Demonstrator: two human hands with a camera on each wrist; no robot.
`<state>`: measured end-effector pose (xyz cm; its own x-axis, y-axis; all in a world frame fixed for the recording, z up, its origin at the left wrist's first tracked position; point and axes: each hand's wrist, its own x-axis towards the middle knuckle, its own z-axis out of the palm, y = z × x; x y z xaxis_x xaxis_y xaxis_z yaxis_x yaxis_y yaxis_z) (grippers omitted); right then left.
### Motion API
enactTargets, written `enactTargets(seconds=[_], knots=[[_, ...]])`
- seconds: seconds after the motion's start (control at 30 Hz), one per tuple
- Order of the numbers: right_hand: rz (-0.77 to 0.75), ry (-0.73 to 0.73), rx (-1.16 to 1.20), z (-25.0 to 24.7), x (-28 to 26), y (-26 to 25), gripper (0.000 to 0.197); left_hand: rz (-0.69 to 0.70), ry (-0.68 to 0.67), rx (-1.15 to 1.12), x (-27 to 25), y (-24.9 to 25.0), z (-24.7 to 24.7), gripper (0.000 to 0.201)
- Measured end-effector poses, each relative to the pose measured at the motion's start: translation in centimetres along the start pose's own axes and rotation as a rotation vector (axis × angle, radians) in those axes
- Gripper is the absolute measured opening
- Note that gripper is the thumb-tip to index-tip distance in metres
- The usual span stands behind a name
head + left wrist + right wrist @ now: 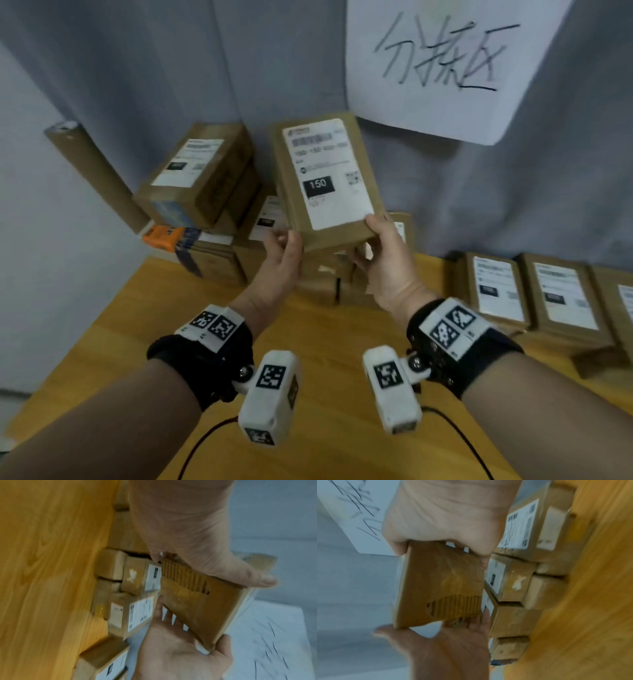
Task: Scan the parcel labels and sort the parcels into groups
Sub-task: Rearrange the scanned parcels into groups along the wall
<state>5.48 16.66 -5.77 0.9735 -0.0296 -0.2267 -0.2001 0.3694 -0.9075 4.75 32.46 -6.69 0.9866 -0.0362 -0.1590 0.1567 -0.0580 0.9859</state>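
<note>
I hold a flat brown cardboard parcel (325, 178) up over the table, its white label with a black "150" box facing me. My left hand (286, 245) grips its lower left corner, and my right hand (373, 240) grips the lower right corner, thumb on the label's edge. The left wrist view shows the parcel's (197, 608) torn underside with my left hand (214, 563) on top and my right hand (180, 649) below. From the right wrist, the parcel (440, 581) sits between my right hand (445, 534) and left hand (445, 642).
A pile of labelled parcels (198, 178) stands at the back of the wooden table (120, 342), with an orange object (161, 236) and a cardboard tube (92, 171) at its left. A row of labelled parcels (496, 287) lies at the right. A handwritten paper sign (445, 61) hangs on the wall.
</note>
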Motion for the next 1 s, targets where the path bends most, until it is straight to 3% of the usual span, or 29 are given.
enactTargets(seconds=[0.13,0.2,0.27,0.4,0.47,0.63,0.73,0.87,1.0], knots=[[-0.101,0.132,0.061,-6.7,-3.8,-0.5,0.042,0.052,-0.274,0.049,-1.8,2.1,5.7,0.122],[-0.126,0.174,0.046,-10.1,-5.3,-1.4,0.042,-0.005,-0.423,0.089,-2.2,2.6,8.7,0.120],[-0.130,0.203,0.006,-13.4,-6.5,-2.3,0.046,-0.114,-0.483,0.105,-2.4,2.4,11.8,0.111],[0.003,0.221,-0.154,-19.9,-7.7,-3.0,0.048,-0.279,-0.446,-0.016,-2.6,0.5,16.8,0.083],[0.106,0.206,-0.346,-22.7,-8.1,-3.2,0.054,-0.348,-0.415,-0.044,-2.6,-0.8,18.2,0.071],[0.042,0.431,-0.954,-30.0,-7.2,-3.3,0.044,-0.369,-0.229,0.114,-2.0,-2.7,20.2,0.087],[0.205,0.523,-1.215,-34.0,-5.9,-3.0,0.054,-0.363,-0.190,0.198,-1.6,-3.1,21.9,0.092],[0.348,0.486,-1.518,-37.5,-5.2,-2.8,0.064,-0.406,-0.104,0.267,-1.1,-3.8,24.1,0.100],[0.476,0.506,-1.578,-40.5,-5.0,-3.3,0.073,-0.471,-0.092,0.169,-0.6,-4.5,25.1,0.080]])
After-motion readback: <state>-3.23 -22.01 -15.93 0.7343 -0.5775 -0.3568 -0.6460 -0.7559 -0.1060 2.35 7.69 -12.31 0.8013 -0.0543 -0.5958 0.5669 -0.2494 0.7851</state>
